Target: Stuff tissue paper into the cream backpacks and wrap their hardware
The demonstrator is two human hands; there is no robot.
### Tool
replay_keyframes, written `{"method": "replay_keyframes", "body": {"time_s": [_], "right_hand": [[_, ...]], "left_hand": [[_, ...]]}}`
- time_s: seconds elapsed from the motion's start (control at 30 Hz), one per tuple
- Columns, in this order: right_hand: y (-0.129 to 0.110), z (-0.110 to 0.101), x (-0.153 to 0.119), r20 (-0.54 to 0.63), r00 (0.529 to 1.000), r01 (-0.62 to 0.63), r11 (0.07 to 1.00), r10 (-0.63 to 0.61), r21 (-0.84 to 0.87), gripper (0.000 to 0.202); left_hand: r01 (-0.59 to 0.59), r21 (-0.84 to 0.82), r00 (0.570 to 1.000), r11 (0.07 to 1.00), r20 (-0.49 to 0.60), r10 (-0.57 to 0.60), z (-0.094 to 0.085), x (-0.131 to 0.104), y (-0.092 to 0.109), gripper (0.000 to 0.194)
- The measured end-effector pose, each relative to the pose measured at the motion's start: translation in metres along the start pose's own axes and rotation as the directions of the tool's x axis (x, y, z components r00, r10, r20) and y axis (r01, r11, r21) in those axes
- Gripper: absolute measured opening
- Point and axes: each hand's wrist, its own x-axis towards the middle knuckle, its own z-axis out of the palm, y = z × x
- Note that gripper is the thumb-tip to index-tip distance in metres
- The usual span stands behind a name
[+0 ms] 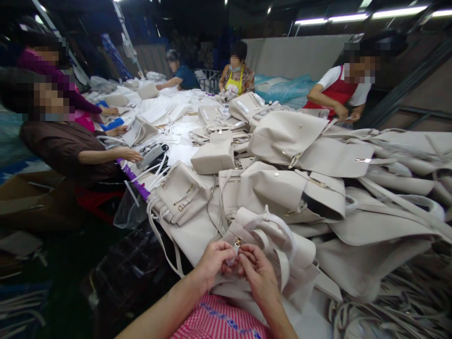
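Note:
Close in front of me, a beige handbag [300, 247] lies tilted at the table's near edge, its wrapped handle [287, 230] looping up. A small gold-coloured clasp [237, 243] with a whitish tab [233, 256] hangs at the bag's left side. My left hand [215, 256] pinches the tab between thumb and fingers. From the other side, my right hand [256, 263] is closed with its fingertips against the same tab; the fingers partly hide it. Just beyond lies another beige bag [275, 188] with gold fittings.
Beige bags [300, 132] pile up at the centre and right. Loose straps [381, 306] lie tangled at lower right. A bag [181, 193] rests near the left edge with straps hanging over. Several co-workers stand or sit around the table, one person [63, 146] at left.

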Motion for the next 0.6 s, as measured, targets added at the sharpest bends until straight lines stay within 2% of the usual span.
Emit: {"method": "replay_keyframes", "body": {"time_s": [0.1,0.23,0.33,0.6], "right_hand": [[0.0011,0.0038,-0.0012,-0.04,0.997,-0.063,0.995,0.067,0.083,0.034],[0.0028,0.005,-0.0002,-0.116,0.976,-0.178,0.982,0.183,0.057,0.044],[0.0034,0.0028,-0.0005,-0.072,0.97,-0.229,0.972,0.233,0.05,0.046],[0.0026,0.001,-0.004,-0.005,0.975,-0.22,0.973,0.221,0.076,0.041]], "left_hand": [[0.013,0.011,1.0,1.0,-0.012,-0.013,-0.0001,0.0024,0.0003,0.027],[0.004,0.021,0.999,1.0,-0.044,-0.004,0.0,0.0044,-0.0015,0.022],[0.013,0.018,0.999,1.0,-0.043,-0.012,-0.0015,0.0044,-0.0018,0.022],[0.041,-0.004,0.999,0.999,-0.002,-0.041,-0.0044,0.0038,0.0,0.022]]}}
